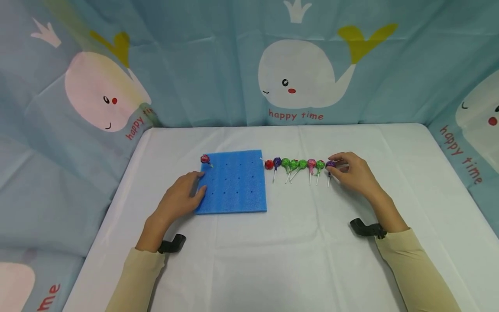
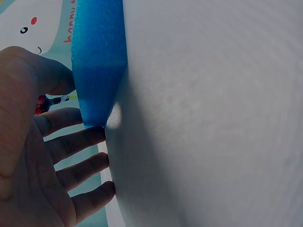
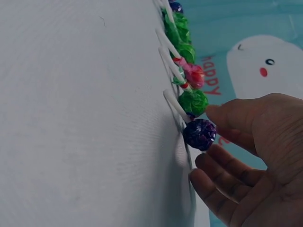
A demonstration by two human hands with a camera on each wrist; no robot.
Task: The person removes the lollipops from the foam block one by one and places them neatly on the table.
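A blue foam board (image 1: 238,203) with rows of small holes lies on the table. One red-wrapped lollipop (image 1: 205,159) stands at its far left corner. My left hand (image 1: 181,197) rests against the board's left edge, its fingers loosely spread and the thumb touching the top. To the board's right, several wrapped lollipops form a row: a red one (image 1: 269,164), a purple one (image 1: 277,161), green ones (image 1: 286,162) and a pink one (image 1: 311,163). My right hand (image 1: 354,173) curls its thumb and fingers around the rightmost purple lollipop (image 3: 200,134), whose white stick points toward me.
A white cloth covers the table (image 1: 273,264). Behind and beside it hangs a blue curtain (image 1: 218,78) printed with whales. A black wrist mount (image 1: 171,245) sits on the left wrist, with another mount (image 1: 366,227) on the right.
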